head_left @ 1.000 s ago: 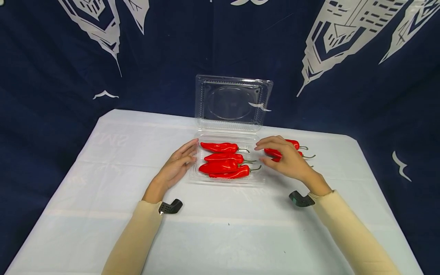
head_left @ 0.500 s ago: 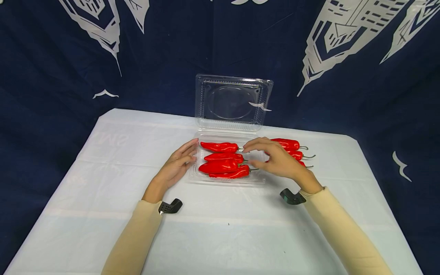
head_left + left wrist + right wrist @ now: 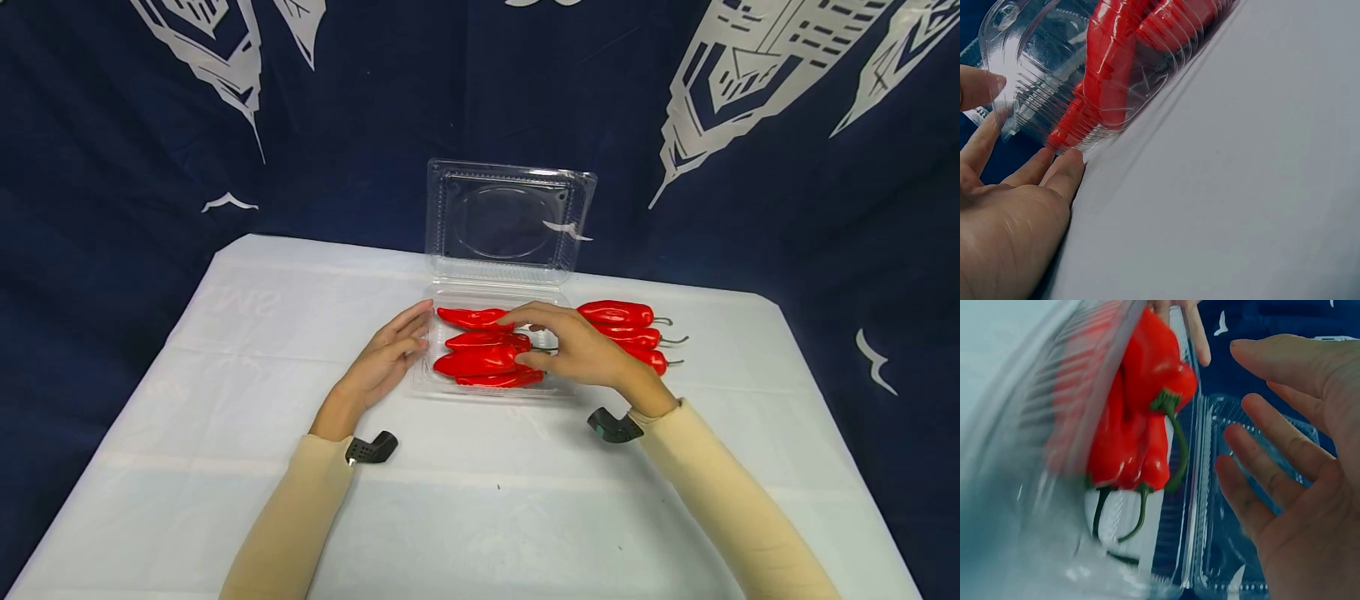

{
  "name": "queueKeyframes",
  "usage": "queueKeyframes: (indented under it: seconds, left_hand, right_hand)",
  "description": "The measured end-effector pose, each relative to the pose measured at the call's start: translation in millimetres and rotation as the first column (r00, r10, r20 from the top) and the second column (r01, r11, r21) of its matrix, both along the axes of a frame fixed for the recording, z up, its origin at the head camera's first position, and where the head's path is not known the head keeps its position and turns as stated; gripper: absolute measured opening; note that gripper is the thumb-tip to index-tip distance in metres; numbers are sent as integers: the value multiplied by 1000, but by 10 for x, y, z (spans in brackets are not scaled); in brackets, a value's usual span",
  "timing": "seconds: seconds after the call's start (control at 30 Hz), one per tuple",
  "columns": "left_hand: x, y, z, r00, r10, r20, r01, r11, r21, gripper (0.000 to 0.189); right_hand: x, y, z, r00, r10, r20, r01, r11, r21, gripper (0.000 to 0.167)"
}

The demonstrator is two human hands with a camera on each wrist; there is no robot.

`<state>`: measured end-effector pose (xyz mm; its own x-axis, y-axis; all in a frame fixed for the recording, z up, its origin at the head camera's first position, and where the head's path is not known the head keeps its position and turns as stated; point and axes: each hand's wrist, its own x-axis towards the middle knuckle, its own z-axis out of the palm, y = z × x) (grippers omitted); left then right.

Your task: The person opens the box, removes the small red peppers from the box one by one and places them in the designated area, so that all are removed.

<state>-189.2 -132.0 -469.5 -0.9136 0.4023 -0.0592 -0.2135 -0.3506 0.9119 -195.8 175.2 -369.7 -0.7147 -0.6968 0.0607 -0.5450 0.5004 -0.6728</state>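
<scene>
A clear plastic clamshell container point(image 3: 495, 395) stands on the table with its lid point(image 3: 501, 221) raised. Several red chili peppers point(image 3: 476, 361) lie side by side in its base, stems to the right. My left hand point(image 3: 378, 362) is at the container's left side; in the left wrist view, fingertips point(image 3: 1072, 159) touch the ribbed wall. Over the right part of the base is my right hand point(image 3: 581, 346), its fingers spread and nothing between them in the right wrist view. It hides some of the pepper stems. Fingertips reach over the peppers' right ends.
Right of the container, three more red chili peppers point(image 3: 618, 313) lie on the white-covered table point(image 3: 450, 517), partly behind the right hand. A dark blue curtain point(image 3: 360, 167) with white prints hangs behind the table's far edge.
My right hand has moved left, from beside the loose peppers to over those in the container, uncovering more of the loose ones. My left hand has stayed at the container's side.
</scene>
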Motion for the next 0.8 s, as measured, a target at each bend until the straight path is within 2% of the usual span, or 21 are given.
queueKeyframes:
  seconds: [0.13,0.37,0.63,0.8]
  left_hand:
    - [-7,2,-10,1000,1,5,0,1000,-5,67]
    - [-6,5,2,1000,2,6,-2,1000,-17,66]
    - [-7,10,6,1000,6,15,-5,1000,-17,66]
    - [-9,9,-4,1000,4,19,-3,1000,-14,66]
  right_hand:
    - [-6,-103,3,999,29,32,-28,999,-34,54]
    - [-27,-241,-75,997,59,42,-56,997,-60,46]
    - [-12,-330,-190,995,79,56,-78,997,-17,43]
    - [10,-369,-232,997,77,29,-78,996,31,42]
